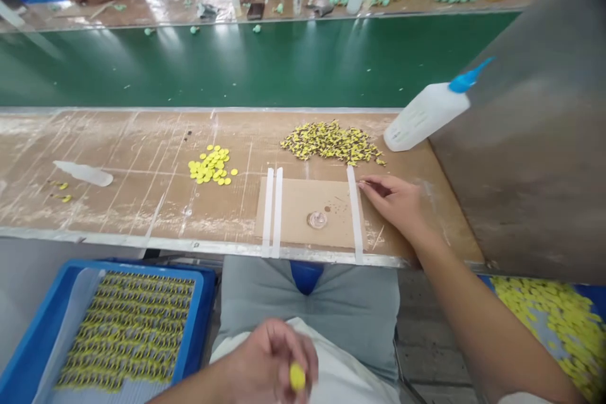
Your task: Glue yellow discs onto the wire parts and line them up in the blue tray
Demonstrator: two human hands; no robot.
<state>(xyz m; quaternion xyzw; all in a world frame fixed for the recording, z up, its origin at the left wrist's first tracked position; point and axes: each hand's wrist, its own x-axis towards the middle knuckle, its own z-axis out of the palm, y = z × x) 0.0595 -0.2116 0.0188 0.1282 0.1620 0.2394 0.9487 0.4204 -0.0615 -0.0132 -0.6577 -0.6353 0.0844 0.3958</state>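
My left hand point(272, 360) hovers low over my lap, fingers curled around a small yellow round disc point(297, 377). My right hand point(398, 202) rests on the workbench at the right edge of a brown card point(307, 199), fingertips pinched on a thin dark piece I cannot make out, next to a white tape strip point(355, 221). A blob of clear glue point(317, 219) sits on the card. Two more white strips point(272, 211) lie along the card's left side. A pile of yellow discs point(212, 166) and a heap of yellow-and-black pieces point(331, 141) lie beyond the card.
A white glue bottle with a blue nozzle point(428, 113) leans at the right against a grey panel point(534, 158). A blue tray of yellow-black parts point(196, 322) sits lower left. A green conveyor belt point(237, 63) runs behind; other people work across it. Yellow discs point(558, 322) fill a bin lower right.
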